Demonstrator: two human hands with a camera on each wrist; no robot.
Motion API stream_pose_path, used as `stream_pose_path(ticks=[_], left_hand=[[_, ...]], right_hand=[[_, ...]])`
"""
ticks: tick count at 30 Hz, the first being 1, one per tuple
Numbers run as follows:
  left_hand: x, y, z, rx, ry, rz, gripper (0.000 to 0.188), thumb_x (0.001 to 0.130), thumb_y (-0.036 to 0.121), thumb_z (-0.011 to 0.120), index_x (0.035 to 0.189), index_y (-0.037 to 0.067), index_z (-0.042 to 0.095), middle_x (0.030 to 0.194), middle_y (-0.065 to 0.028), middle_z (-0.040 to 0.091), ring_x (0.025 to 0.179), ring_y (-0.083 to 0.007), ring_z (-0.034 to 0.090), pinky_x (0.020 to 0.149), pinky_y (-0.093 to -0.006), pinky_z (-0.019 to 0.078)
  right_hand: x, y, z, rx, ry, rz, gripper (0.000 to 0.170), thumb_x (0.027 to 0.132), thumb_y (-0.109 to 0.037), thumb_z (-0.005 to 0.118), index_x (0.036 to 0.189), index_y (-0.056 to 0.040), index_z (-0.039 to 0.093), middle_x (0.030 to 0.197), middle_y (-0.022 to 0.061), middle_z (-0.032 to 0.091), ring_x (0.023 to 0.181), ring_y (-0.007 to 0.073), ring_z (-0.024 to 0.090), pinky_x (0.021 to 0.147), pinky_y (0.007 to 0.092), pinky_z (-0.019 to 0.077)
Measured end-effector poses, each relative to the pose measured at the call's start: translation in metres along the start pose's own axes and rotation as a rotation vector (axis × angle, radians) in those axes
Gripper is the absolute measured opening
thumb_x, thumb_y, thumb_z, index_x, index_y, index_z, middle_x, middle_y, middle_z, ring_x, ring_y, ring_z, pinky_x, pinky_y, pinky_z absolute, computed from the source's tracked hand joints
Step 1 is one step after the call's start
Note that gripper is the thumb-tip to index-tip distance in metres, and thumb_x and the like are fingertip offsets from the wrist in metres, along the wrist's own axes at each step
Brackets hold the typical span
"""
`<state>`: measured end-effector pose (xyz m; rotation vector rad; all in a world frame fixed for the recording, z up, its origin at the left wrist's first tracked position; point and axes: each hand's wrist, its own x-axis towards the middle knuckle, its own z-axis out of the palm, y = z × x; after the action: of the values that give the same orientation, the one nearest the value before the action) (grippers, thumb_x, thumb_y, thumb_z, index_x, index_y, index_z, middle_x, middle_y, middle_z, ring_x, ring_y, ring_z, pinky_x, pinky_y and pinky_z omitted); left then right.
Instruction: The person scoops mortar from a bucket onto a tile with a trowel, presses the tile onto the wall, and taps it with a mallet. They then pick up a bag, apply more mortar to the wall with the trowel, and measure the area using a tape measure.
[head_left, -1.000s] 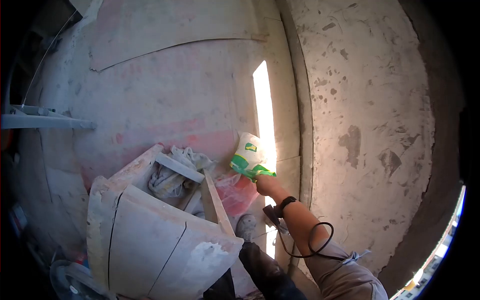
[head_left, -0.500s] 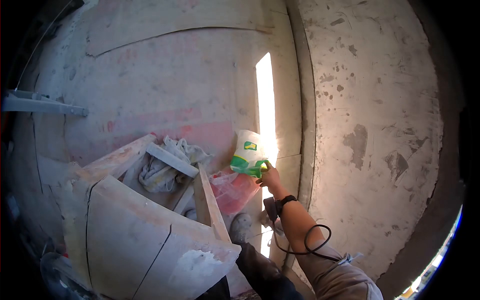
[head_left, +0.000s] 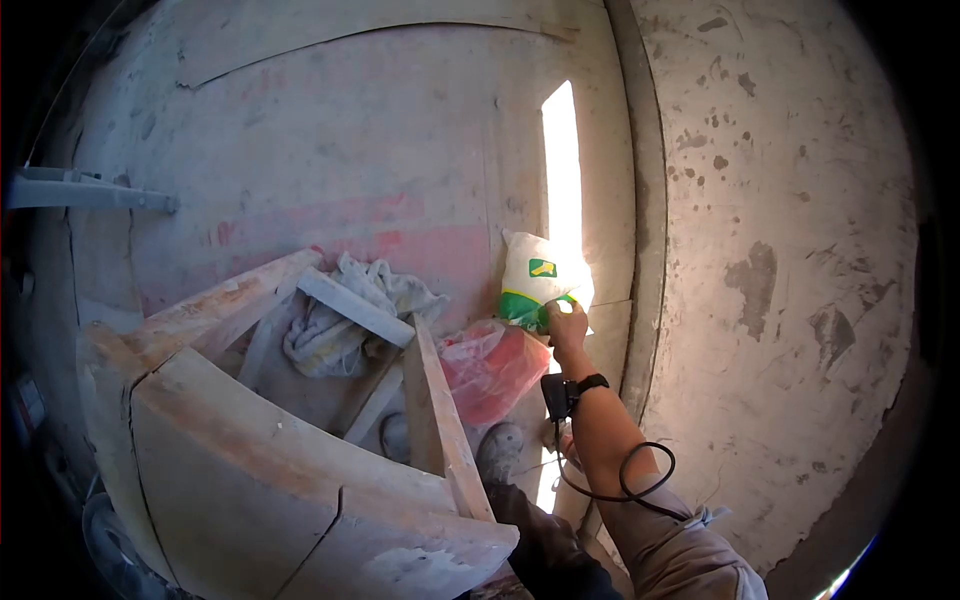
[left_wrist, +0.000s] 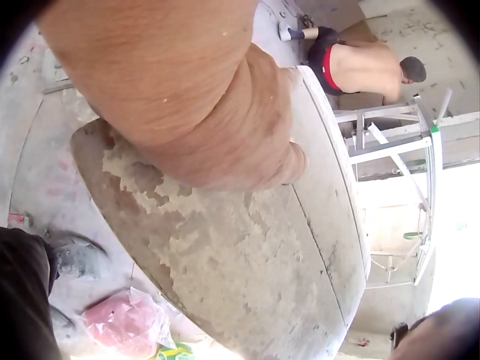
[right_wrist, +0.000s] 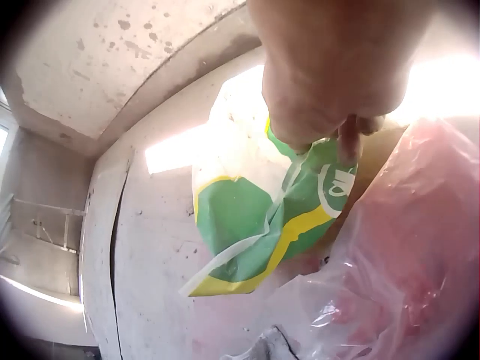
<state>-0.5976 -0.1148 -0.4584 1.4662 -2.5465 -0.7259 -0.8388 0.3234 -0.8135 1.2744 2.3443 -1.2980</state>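
A white plastic bag (head_left: 528, 265) with a green and yellow end lies on the floor in the head view. My right hand (head_left: 568, 325) grips its green end, and the right wrist view shows the fingers curled into the creased plastic (right_wrist: 247, 225). Beside it sits a pinkish-red clear plastic bag (head_left: 495, 370). My left hand (left_wrist: 232, 120) appears only in the left wrist view, over the worn top of a wooden bench (left_wrist: 232, 247). Its fingers are mostly hidden, and I cannot tell how they lie.
Pale cloth (head_left: 330, 340) lies among the bench's wooden legs. A concrete wall (head_left: 780, 220) runs along the right, beside a bright strip of sunlight on the floor (head_left: 350, 130). In the left wrist view, another person (left_wrist: 367, 66) bends over near a metal ladder (left_wrist: 397, 142).
My view has shifted, so the bench, bags and floor sit differently in the frame. My right hand has changed its hold on the bag's green end, and the bag stays on the floor.
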Motion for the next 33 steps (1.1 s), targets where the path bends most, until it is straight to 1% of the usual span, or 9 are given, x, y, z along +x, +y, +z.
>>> stream_pose_path(ticks=[1,5,9,12,16,20,25,28,33], left_hand=[[-0.001,0.005,0.000,-0.081,0.022,-0.063,0.076,0.089,0.039,0.055,0.136,-0.014,0.026,0.141,-0.0380,0.019,0.127,-0.0469,0.032,0.106,-0.0500,0.0284],[0.007,-0.048,-0.022,0.515,-0.152,0.382,0.079,0.090,0.040,0.054,0.138,-0.014,0.022,0.142,-0.0370,0.019,0.127,-0.0477,0.032,0.107,-0.0488,0.0283],[0.009,-0.049,-0.019,0.551,-0.162,0.419,0.078,0.090,0.039,0.055,0.137,-0.014,0.023,0.142,-0.0367,0.020,0.127,-0.0485,0.031,0.107,-0.0493,0.0285],[0.009,-0.047,-0.022,0.538,-0.185,0.399,0.078,0.089,0.039,0.056,0.136,-0.014,0.024,0.142,-0.0365,0.020,0.127,-0.0491,0.031,0.106,-0.0497,0.0286],[0.005,-0.037,-0.005,0.149,-0.010,0.204,0.074,0.088,0.039,0.058,0.131,-0.016,0.034,0.140,-0.0376,0.021,0.127,-0.0500,0.029,0.108,-0.0512,0.0266],[0.003,-0.022,-0.009,0.566,-0.099,0.423,0.070,0.085,0.040,0.059,0.125,-0.014,0.041,0.134,-0.0292,0.038,0.126,-0.0450,0.035,0.110,-0.0571,0.0196],[0.005,-0.055,-0.023,0.632,-0.158,0.534,0.062,0.085,0.041,0.058,0.120,-0.008,0.047,0.119,-0.0177,0.056,0.121,-0.0417,0.042,0.110,-0.0639,0.0111],[0.013,-0.040,-0.019,0.591,-0.184,0.528,0.059,0.087,0.038,0.057,0.124,-0.007,0.047,0.126,-0.0200,0.050,0.118,-0.0428,0.045,0.109,-0.0604,0.0202],[0.004,-0.009,0.007,-0.205,0.036,0.046,0.057,0.089,0.034,0.055,0.129,-0.006,0.045,0.134,-0.0257,0.041,0.117,-0.0431,0.046,0.104,-0.0566,0.0307]], right_hand=[[0.001,0.003,-0.003,-0.060,-0.003,-0.016,0.037,0.082,-0.021,0.061,0.104,0.0078,0.056,0.065,0.0140,0.063,0.044,0.0189,0.059,0.038,0.0302,0.0434],[-0.002,0.004,-0.022,-0.240,-0.001,-0.087,0.029,0.085,-0.021,0.055,0.098,0.0030,0.064,0.061,0.0152,0.064,0.046,0.0202,0.062,0.048,0.0313,0.0493],[0.003,0.015,-0.041,-0.597,-0.006,-0.331,0.031,0.084,-0.021,0.051,0.103,-0.0008,0.065,0.067,0.0206,0.064,0.059,0.0322,0.064,0.058,0.0389,0.0516],[0.007,0.019,-0.045,-0.611,-0.027,-0.202,0.031,0.083,-0.021,0.049,0.102,-0.0024,0.065,0.068,0.0207,0.064,0.066,0.0350,0.065,0.062,0.0420,0.0513],[-0.006,-0.023,-0.039,-0.382,-0.138,0.051,0.034,0.088,-0.020,0.041,0.104,-0.0001,0.063,0.066,0.0199,0.065,0.048,0.0293,0.062,0.054,0.0345,0.0519],[0.040,0.047,-0.028,-0.608,-0.089,-0.370,0.039,0.088,-0.020,0.047,0.119,0.0033,0.055,0.059,0.0176,0.061,0.045,0.0223,0.061,0.044,0.0331,0.0489],[0.014,0.014,-0.031,-0.649,-0.021,-0.364,0.028,0.085,-0.020,0.049,0.096,-0.0014,0.066,0.066,0.0206,0.062,0.059,0.0310,0.063,0.057,0.0389,0.0494],[-0.002,-0.002,-0.041,-0.713,0.053,-0.342,0.026,0.084,-0.023,0.050,0.090,-0.0045,0.067,0.074,0.0220,0.063,0.068,0.0371,0.062,0.063,0.0433,0.0492],[-0.040,-0.028,-0.067,-0.984,0.104,-0.378,0.018,0.083,-0.024,0.054,0.080,-0.0095,0.064,0.067,0.0162,0.063,0.062,0.0336,0.063,0.057,0.0456,0.0476]])
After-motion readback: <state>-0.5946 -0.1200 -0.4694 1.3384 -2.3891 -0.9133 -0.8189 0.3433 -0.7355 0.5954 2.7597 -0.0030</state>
